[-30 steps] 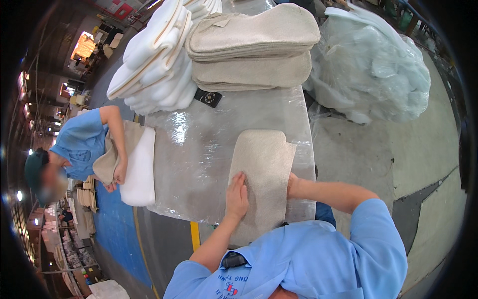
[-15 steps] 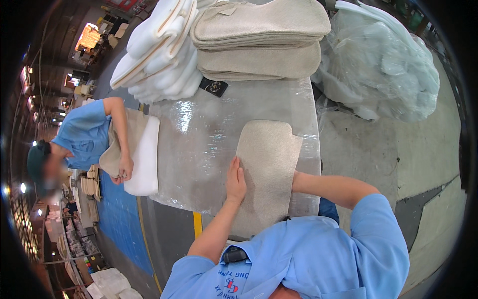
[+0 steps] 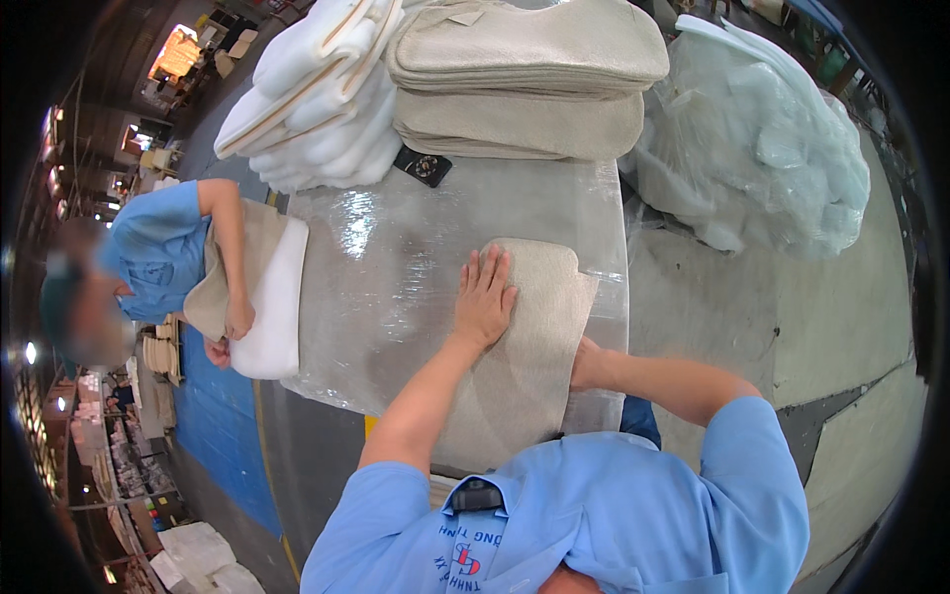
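Observation:
A long beige fabric piece (image 3: 529, 337) with rounded far corners and a notch at its far right lies on the plastic-covered table, its near end running to my body. My left hand (image 3: 483, 302) rests flat on its far left part, palm down, fingers stretched out and slightly apart. At the fabric's right edge is my right hand (image 3: 588, 364); the fingers are hidden by the cloth, so I cannot tell how they are bent or whether they grip it.
Stacked beige fabric pieces (image 3: 524, 49) and folded white padding (image 3: 307, 109) stand at the table's (image 3: 396, 238) far end, with a small black item (image 3: 423, 166) before them. A plastic-wrapped white bundle (image 3: 762, 139) sits far right. At left, a co-worker (image 3: 163, 247) handles beige cloth and white padding (image 3: 269, 317).
My left hand has moved from the fabric's left edge farther up and onto it, with the fingers now spread. My right hand stays at the right edge, more of it showing.

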A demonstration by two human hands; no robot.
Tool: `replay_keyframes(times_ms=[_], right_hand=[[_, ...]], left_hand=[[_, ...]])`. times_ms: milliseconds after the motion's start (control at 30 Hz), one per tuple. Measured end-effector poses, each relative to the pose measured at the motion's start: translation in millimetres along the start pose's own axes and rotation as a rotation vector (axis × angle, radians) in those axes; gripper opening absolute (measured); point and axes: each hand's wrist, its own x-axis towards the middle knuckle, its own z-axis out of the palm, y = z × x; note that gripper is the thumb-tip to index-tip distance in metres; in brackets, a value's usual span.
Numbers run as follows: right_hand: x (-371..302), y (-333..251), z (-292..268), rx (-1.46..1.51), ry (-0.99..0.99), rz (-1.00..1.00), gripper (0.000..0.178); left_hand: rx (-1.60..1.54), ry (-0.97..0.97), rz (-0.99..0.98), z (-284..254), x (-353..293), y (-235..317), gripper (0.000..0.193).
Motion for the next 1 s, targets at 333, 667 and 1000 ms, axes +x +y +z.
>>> replay_keyframes(times_ms=[333,667,1000], right_hand=[[3,0,-2,-0.095,-0.022,0.028,0.064],[-9,-11,-11,-0.237,0.113,-0.042,0.063],[-6,-11,0,-0.204,0.041,-0.031,0.066]], left_hand=[[-0.064,-0.109,0.038,-2,-33,8,0.062],[-0.025,-0.267,-0.002,-16,-88,19,0.064],[-0.112,-0.176,-0.044,-11,-123,37,0.074]])
